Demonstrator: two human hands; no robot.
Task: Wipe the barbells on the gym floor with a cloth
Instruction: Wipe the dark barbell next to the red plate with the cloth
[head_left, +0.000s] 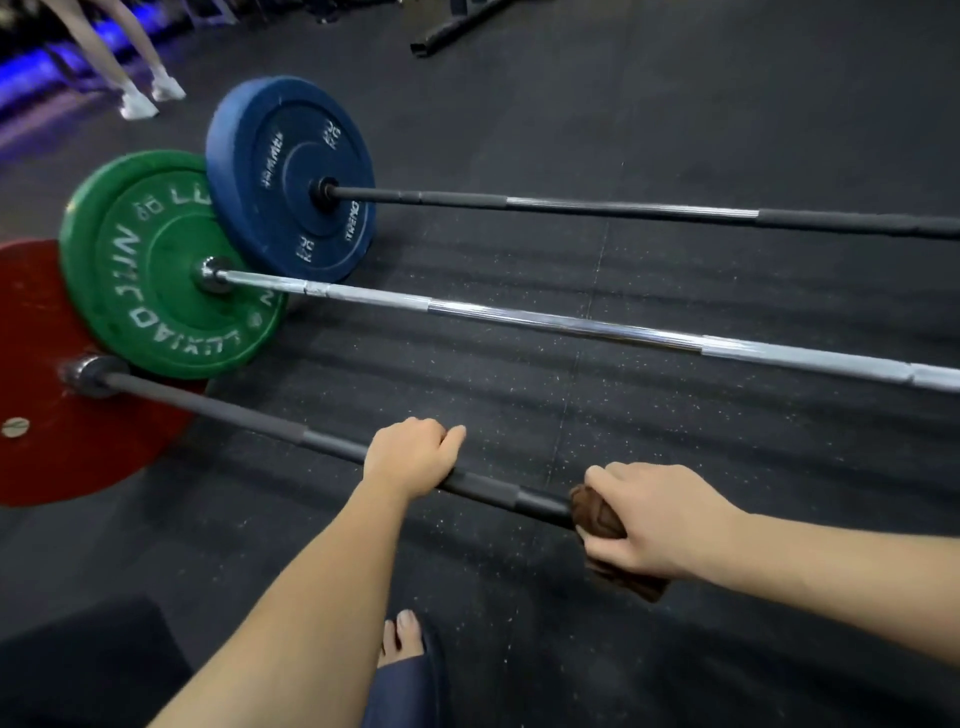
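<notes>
At the far left edge, another person's legs (137, 67) in white shoes are standing on the dark rubber floor (727, 426), well away from the bars. Nearer, three plates are lying overlapped in a row: a red plate (57, 415) is sitting nearest, a green plate (150, 270) is leaning over its far edge, and a blue plate (291, 171) is overlapping the green one farther back. A dark box (88, 660) is filling the near left corner. From the plates, three bars are running off to the right, side by side and apart: the nearest black barbell (249, 422) from the red plate, a chrome barbell (519, 321) from the green, and a far black barbell (623, 209) from the blue. The left hand (410, 457) is gripping the nearest black barbell from above, fingers curled over its far side. Just below, near the bottom edge, a bare foot (397, 636) is showing beside dark trouser cloth. Farther right on the same bar, the right hand (649, 519) is clutching a brown cloth (597, 514) wrapped around the shaft, with a loose end hanging beneath the wrist; the cloth and hand are hiding the bar from there on. At the far top, right of centre, the foot of a black equipment frame (452, 31) is resting on the floor.
</notes>
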